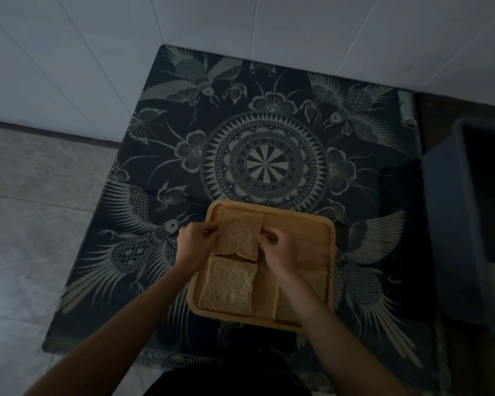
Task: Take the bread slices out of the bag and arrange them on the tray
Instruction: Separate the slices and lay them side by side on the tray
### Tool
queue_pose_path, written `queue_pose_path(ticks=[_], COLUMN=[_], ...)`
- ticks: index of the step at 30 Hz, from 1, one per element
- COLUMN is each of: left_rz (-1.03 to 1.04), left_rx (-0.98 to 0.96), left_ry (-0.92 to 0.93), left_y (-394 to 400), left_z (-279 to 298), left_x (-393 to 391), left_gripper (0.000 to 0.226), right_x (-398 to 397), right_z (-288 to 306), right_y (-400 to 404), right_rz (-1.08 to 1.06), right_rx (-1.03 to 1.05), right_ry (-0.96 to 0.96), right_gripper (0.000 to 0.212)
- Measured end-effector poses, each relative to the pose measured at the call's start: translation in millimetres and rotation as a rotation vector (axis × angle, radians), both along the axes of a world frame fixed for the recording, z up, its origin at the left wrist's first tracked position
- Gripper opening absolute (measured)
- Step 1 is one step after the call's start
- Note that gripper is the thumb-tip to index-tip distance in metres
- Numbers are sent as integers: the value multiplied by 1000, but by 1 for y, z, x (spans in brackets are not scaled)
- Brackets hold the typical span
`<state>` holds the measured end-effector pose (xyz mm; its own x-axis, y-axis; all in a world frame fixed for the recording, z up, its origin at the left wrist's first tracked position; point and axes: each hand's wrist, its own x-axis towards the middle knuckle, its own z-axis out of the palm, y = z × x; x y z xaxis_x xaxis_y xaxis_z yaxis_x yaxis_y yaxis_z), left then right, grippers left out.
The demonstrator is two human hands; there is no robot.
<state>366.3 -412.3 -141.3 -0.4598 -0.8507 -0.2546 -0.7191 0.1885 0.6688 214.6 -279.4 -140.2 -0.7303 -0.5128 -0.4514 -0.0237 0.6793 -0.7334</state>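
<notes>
The tray (303, 224) sat at the table's (160, 115) near edge. One slice (238, 233) lay in the tray's far-left corner, another slice (227, 285) directly before it, near-left.
</notes>
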Motion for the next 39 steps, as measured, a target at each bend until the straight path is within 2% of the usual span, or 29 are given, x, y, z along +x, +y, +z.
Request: queue_pose_path(ticks=[10, 15, 19, 26, 35, 39], left_rz=[-46, -16, -81, -163, -120, -84], left_rx=[-17, -56, 12, 206, 383, 351], left_ry=[-15, 14, 87, 57, -22, -25], left_y=[17, 35, 65, 119, 159, 165], left_z=[18, 31, 38, 29, 7, 4], left_x=[4, -1, -12, -29, -34, -36], left_gripper=[43, 45, 39, 33, 36, 34], right_x=[-8, -22, -34, -46, -30, -26], right_z=[17, 30, 34, 28, 10, 9], right_y=[29, 61, 96, 157, 180, 182], right_rz=[29, 25, -19, -114, -71, -68], right_rx=[-51, -107, -107, -48, 60, 93], right_ry=[7, 0, 28, 29, -67, -59], right_gripper=[29, 30, 29, 27, 32, 29])
